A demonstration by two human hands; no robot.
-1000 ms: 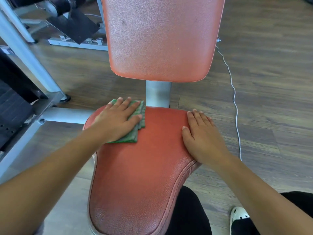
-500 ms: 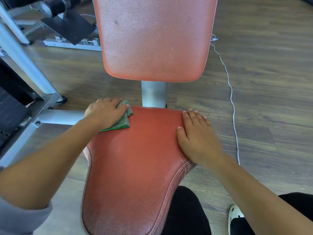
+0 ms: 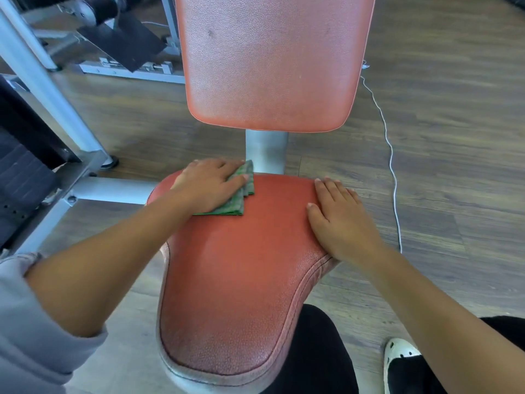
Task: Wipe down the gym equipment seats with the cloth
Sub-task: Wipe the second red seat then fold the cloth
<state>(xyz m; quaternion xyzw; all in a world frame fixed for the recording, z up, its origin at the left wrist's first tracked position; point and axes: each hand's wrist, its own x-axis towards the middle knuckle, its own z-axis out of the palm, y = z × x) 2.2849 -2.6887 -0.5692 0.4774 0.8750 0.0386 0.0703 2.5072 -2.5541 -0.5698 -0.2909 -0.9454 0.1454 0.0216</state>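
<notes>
Left hand (image 3: 207, 186) presses green cloth (image 3: 241, 203) flat on red seat (image 3: 241, 280); right hand (image 3: 341, 223), open, braces alongside; firm overlapping strokes should clean best.

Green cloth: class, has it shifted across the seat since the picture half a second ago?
Yes. The green cloth under the left hand has slid rightward, toward the grey post behind the seat.

Under me I see a brown wood-plank floor (image 3: 454, 137) with a soft sheen of light and a thin white cable (image 3: 394, 183) snaking across it on my right, while on my left stands a grey steel machine frame (image 3: 56, 92) with a black weight stack (image 3: 20, 177) and, farther back, a tilted black pad (image 3: 125, 44).
</notes>
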